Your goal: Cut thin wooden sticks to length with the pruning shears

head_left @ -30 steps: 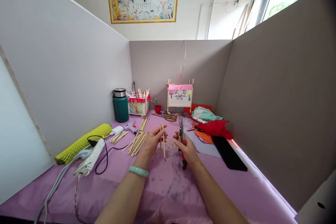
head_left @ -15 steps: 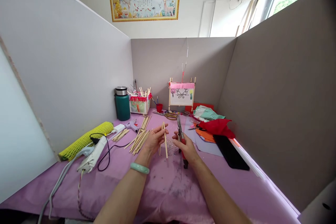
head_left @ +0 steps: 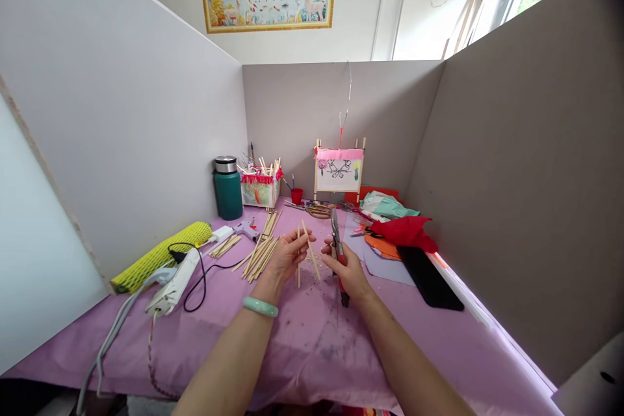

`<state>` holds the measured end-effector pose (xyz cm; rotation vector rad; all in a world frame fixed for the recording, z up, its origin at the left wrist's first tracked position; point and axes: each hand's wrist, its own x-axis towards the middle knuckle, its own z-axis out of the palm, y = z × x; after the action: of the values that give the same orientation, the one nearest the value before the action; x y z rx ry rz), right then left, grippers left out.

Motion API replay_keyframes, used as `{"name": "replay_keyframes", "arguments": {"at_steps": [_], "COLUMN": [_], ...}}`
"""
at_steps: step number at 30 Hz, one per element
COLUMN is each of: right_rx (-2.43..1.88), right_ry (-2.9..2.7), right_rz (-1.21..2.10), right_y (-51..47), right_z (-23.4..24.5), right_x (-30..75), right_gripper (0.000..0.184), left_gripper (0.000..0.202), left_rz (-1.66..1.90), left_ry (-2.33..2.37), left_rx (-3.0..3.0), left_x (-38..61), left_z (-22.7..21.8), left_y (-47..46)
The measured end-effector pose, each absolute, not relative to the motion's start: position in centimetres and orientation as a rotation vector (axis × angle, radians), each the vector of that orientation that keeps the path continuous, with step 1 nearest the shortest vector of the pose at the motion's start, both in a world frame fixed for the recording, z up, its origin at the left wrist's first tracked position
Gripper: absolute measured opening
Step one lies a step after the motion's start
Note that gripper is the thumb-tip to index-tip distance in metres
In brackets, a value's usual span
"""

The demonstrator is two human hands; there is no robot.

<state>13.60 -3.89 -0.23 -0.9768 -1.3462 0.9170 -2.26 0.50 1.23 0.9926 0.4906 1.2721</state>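
Two thin wooden sticks [head_left: 314,261] are pinched in my left hand [head_left: 286,255], their lower ends spread apart above the cloth. My right hand [head_left: 350,271] is wrapped round the red handle of a pair of garden shears [head_left: 335,229], blades pointing away from me. A small gap separates the sticks from the shears. Beside my left hand lies a loose pile of similar sticks [head_left: 260,259], with a smaller bunch [head_left: 225,246] farther left. Small scraps lie on the cloth between my hands.
A power strip [head_left: 173,286] with cables and a glue gun [head_left: 246,230] lie left. Behind stand a green bottle [head_left: 228,192], a decorated stick box [head_left: 260,192] and a framed paper lantern [head_left: 340,171]. A black phone [head_left: 429,277] and red cloth [head_left: 402,233] lie right.
The two sticks in my left hand have fanned farther apart, the nearer one's lower end swinging right toward the shears. My right hand keeps its hold. The view has tilted slightly down.
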Motion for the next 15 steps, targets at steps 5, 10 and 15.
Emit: {"name": "replay_keyframes", "arguments": {"at_steps": [5, 10, 15], "right_rx": [-0.971, -0.977, -1.095], "right_ry": [-1.423, -1.471, -1.542], "right_rz": [0.831, 0.884, 0.979], "right_y": [-4.06, -4.50, -4.25], "right_z": [-0.36, 0.05, 0.19], "right_x": [13.40, 13.20, 12.73], "right_gripper": [0.048, 0.044, 0.041], "left_gripper": [0.040, 0.042, 0.042], "left_rz": [1.277, 1.309, 1.345], "left_ry": [0.505, 0.523, 0.543], "left_rx": [1.015, 1.035, 1.058], "left_x": [-2.10, -1.94, -1.66], "left_z": [1.22, 1.30, 1.26], "left_y": [0.49, 0.44, 0.54]}}
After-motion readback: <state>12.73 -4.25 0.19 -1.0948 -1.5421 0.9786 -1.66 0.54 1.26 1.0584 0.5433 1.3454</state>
